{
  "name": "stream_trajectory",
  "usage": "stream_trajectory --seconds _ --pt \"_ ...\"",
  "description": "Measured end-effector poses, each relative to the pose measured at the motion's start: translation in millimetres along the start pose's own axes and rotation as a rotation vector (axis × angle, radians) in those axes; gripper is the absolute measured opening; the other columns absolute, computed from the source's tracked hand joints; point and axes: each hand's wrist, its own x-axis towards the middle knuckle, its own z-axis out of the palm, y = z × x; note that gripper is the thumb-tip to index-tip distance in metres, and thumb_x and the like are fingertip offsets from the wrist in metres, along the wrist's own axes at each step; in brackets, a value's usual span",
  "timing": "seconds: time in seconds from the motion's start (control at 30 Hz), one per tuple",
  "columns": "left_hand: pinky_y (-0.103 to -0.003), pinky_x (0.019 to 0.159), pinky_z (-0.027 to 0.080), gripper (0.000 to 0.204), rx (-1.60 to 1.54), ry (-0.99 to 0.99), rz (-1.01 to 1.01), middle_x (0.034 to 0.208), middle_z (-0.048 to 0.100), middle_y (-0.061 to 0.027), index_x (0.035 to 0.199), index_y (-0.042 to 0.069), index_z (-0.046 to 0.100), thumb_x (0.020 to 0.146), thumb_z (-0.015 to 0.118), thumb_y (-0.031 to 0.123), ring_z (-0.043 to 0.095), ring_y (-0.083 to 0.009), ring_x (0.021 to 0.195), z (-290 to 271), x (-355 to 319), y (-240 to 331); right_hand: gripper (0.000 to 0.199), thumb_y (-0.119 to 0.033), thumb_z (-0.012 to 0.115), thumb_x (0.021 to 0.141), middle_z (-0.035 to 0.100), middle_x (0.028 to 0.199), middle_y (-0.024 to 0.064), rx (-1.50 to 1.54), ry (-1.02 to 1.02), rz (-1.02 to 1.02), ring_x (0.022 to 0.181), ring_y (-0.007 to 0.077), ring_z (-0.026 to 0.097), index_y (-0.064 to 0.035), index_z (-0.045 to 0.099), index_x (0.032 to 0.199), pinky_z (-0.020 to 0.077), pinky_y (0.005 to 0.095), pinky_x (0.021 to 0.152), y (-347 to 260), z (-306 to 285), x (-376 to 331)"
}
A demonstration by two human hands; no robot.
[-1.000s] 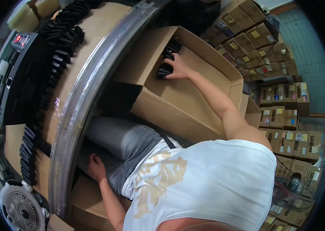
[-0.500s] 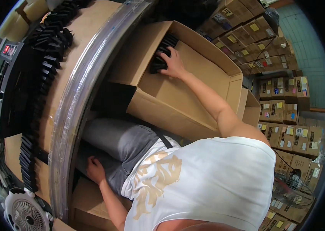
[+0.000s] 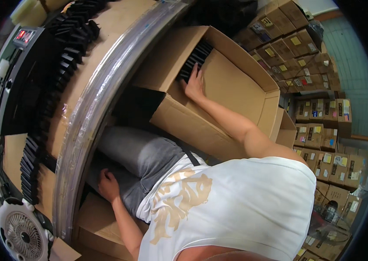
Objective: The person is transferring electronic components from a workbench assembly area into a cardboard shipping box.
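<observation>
My right hand [image 3: 194, 84] is inside a deep open cardboard box [image 3: 210, 132]. Its fingers are stretched out and a little apart, touching the near end of a row of slim black parts [image 3: 198, 54]. Those parts stand side by side against the box wall next to the workbench; their exact kind cannot be made out. My left hand [image 3: 108, 186] rests on my thigh, fingers loosely bent and apart, with nothing visible in it.
The workbench edge [image 3: 101, 82], wrapped in clear plastic, curves past the box. On the bench are more black parts [image 3: 68, 61], a black machine with a red display [image 3: 25, 37] and a small white fan [image 3: 23, 235]. Stacked cartons [image 3: 319, 130] and a floor fan [image 3: 332, 209] stand at the right.
My right hand has drawn back toward me along the row of black parts, and its fingers have straightened, showing more of the row. My left hand stays on my thigh. The view has shifted slightly.
</observation>
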Motion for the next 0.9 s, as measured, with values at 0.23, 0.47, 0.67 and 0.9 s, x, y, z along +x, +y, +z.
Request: stream_trajectory --seconds 0.23,0.47,0.67,0.9 --pt "-0.049 0.06 0.048 0.022 0.063 -0.09 -0.089 0.08 0.069 -0.0122 0.102 0.019 0.063 0.085 0.051 0.025 0.063 -0.0394 0.069 -2.0 -0.4 6.0 0.086 -0.034 0.065 0.082 0.041 0.121 0.0322 -0.127 -0.098 0.038 0.1 0.0463 0.049 -0.0019 0.018 0.146 0.0431 0.0475 0.089 -9.5 -27.7 8.7" --pt "-0.047 0.057 0.048 0.021 -0.04 0.057 -0.067 0.076 0.068 -0.0133 0.1 0.017 0.065 0.085 0.054 0.025 0.062 -0.0388 0.066 8.3 -3.1 -11.2 0.038 -0.009 0.06 0.083 0.057 0.114 0.0155 0.326 -0.085 -0.676 0.091 0.0269 0.057 0.0003 0.053 0.119 0.0467 0.0332 0.079 -166.1 -140.6 9.7" --pt "-0.045 0.057 0.048 0.022 -0.152 0.03 -0.094 0.083 0.069 -0.0097 0.1 0.015 0.066 0.084 0.054 0.025 0.062 -0.0376 0.066 14.1 -0.8 -16.7 0.027 -0.015 0.064 0.083 0.065 0.083 0.0032 0.523 -0.424 -1.228 0.068 0.0202 0.059 -0.0088 0.062 0.109 0.0469 0.0303 0.06 -371.3 -146.0 -54.0" --pt "-0.045 0.06 0.048 0.021 -0.231 0.104 -0.088 0.081 0.069 -0.0082 0.1 0.015 0.066 0.084 0.055 0.024 0.063 -0.0376 0.071 7.6 -6.7 -4.1 0.037 -0.038 0.06 0.083 0.068 0.079 0.0123 -0.142 -0.524 -1.115 0.073 0.0362 0.065 -0.0193 0.058 0.115 0.0486 0.0435 0.059 -459.5 -95.2 -97.1"
